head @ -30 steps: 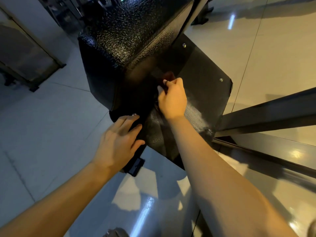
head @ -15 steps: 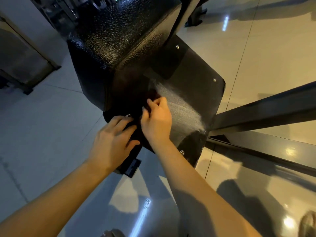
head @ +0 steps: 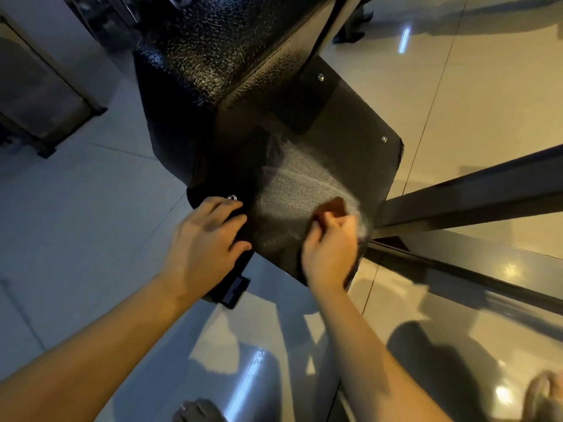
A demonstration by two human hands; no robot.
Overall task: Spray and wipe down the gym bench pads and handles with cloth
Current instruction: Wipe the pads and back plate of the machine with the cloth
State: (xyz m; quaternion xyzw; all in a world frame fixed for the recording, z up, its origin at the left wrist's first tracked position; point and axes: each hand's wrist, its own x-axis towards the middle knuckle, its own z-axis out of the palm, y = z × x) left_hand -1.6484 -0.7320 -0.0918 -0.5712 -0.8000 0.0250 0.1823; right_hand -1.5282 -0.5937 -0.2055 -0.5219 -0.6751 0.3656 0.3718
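Seen from my remote seat: glossy pale floor (head: pixel 91 193) tiles mirror the ceiling lights, and a dark cabinet (head: pixel 36 95) stands at far left. A black, pebble-textured pad (head: pixel 213 56) rises at top centre. Below it juts a flat black panel (head: pixel 350 141), fixed by bolts (head: pixel 384 139) near its corners. A pale, streaky smear (head: pixel 301 181) fans across the panel's middle.

A dark bar (head: pixel 472 190) runs from the panel's right edge toward the right border, with a second rail lower beside it; both close off that side. Open floor lies left of the panel and below its near corner.

My left hand (head: pixel 201 239) lies flat on the panel's left corner, fingers straight and spread, fingertips just beside one bolt, holding nothing I can see. A small black tab (head: pixel 234 290) shows below that hand; I cannot tell what it is.

My right hand (head: pixel 330 248), fingers curled, grips a reddish-brown cloth (head: pixel 332 207) and presses it on the panel at the smear's right end, near the bar. Both bare forearms reach in from the bottom edge.
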